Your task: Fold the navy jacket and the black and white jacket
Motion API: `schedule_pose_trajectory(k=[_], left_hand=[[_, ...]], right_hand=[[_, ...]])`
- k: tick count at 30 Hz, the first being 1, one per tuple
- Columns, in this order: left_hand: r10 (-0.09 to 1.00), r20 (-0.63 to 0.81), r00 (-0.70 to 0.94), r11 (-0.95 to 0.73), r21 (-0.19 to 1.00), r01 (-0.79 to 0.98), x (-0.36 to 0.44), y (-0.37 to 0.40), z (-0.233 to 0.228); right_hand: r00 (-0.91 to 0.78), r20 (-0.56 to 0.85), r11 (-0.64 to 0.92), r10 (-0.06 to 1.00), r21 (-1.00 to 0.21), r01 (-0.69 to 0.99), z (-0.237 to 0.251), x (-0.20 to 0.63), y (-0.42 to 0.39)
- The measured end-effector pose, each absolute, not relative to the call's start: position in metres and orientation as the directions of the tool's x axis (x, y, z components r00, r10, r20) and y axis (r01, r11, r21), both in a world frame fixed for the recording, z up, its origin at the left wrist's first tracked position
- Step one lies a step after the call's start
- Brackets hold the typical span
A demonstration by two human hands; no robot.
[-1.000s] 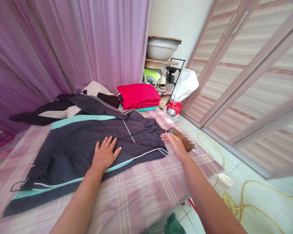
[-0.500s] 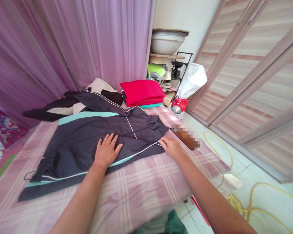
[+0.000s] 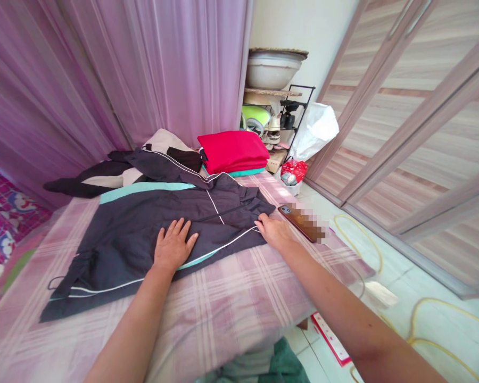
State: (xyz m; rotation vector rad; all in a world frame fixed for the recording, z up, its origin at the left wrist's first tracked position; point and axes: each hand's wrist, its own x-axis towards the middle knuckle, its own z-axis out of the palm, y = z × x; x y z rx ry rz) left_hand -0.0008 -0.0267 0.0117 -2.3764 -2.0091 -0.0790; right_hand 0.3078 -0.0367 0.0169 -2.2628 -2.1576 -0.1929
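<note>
Okay, I see dark jacket (image 3: 122,234) spread from left to centre of frame on checked sheet (image 3: 219,308). Left hand (image 3: 171,247) lies flat on it, fingers spread; right hand (image 3: 274,231), nearly closed, pinches its edge near phone (image 3: 297,219), right of centre.

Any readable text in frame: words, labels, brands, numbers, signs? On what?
None readable.
Dark jacket: no lettering visible.
Phone: partly pixelated, nothing legible.
Red bag: pale markings, too small and blurred to read.
Tan box: any print is too small to read.
</note>
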Motion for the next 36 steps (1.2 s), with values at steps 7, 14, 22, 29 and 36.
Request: schedule_pose_trajectory(k=[7, 14, 22, 29, 36], left_hand=[[0.982, 0.073, 0.176, -0.177, 0.011, 0.984, -0.002, -0.026, 0.011], [0.982, 0.079, 0.174, -0.175, -0.002, 0.985, -0.006, -0.027, 0.01], [0.974, 0.146, 0.175, -0.18, 0.017, 0.984, -0.006, -0.029, 0.014], [0.872, 0.133, 0.471, -0.486, 0.123, 0.865, 0.047, -0.046, 0.016], [0.895, 0.019, 0.446, -0.444, 0.131, 0.886, 0.06, -0.047, 0.01]], right_hand=[[0.082, 0.358, 0.001, 0.93, -0.226, 0.974, 0.013, 0.336, -0.043], [-0.243, 0.314, 0.274, 0.918, -0.059, 0.96, 0.008, 0.309, -0.024], [-0.156, 0.078, 0.154, 0.985, 0.036, 0.987, 0.002, 0.293, -0.003], [-0.117, 0.298, 0.142, 0.947, -0.066, 0.988, -0.006, 0.299, -0.007], [0.038, 0.456, 0.101, 0.889, -0.276, 0.956, 0.01, 0.324, 0.002]])
